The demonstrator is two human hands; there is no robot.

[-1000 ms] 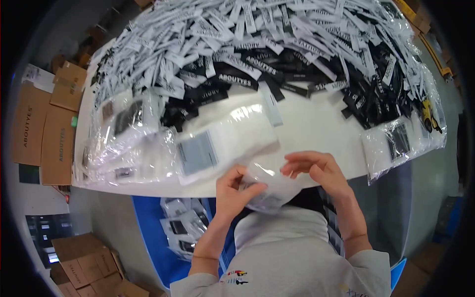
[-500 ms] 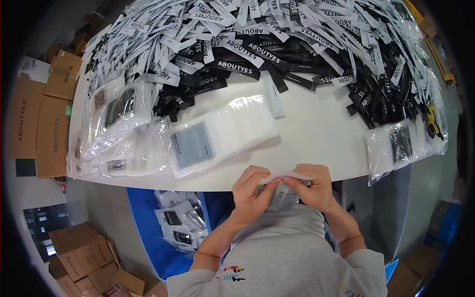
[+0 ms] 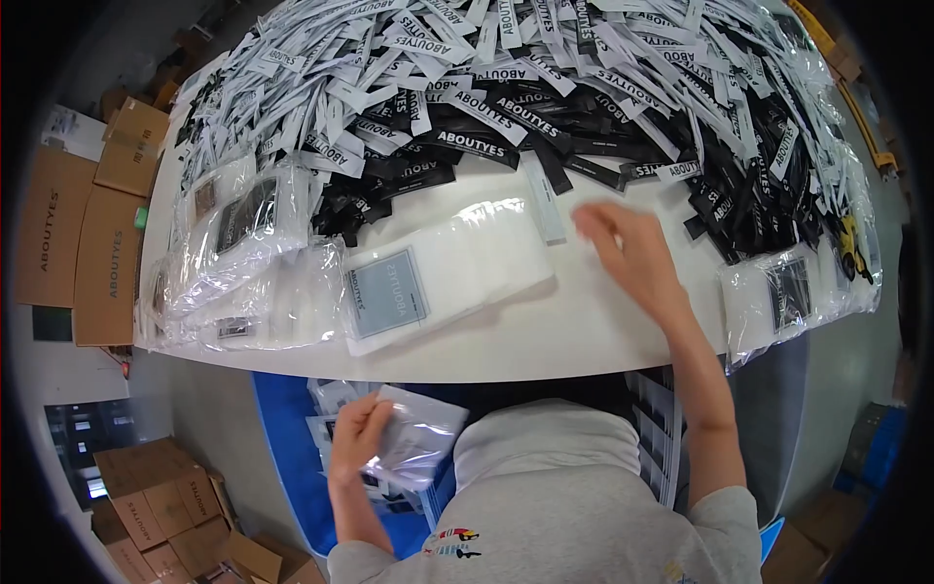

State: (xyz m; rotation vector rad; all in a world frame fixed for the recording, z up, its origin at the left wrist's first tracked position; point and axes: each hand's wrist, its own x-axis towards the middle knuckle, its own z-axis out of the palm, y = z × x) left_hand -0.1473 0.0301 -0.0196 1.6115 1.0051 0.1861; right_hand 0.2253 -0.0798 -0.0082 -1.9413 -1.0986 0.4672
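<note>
My left hand (image 3: pixel 356 435) is closed on the edge of a flat, shiny plastic packet (image 3: pixel 422 440), holding it over the blue bin (image 3: pixel 275 453) below the table edge. Similar packets with dark labels lie in that bin, partly hidden by my hand. Out over the table reaches my right hand (image 3: pixel 630 255), its fingertips smeared by motion. Nearest to it lies a pale narrow sleeve (image 3: pixel 544 201). Left of that is a stack of clear bags (image 3: pixel 472 265) with a grey printed panel.
A big heap of white and black printed sleeves (image 3: pixel 486 107) covers the back of the table. Wrapped bag bundles stand at the left (image 3: pixel 243 253) and right (image 3: pixel 778 297), with yellow-handled scissors (image 3: pixel 852 248) by the right bundle. Cardboard boxes (image 3: pixel 156 496) are stacked at left.
My hands have parted from the packet they both held at my waist. The left carried it down left over the bin; the right let go and moved forward over the table.
</note>
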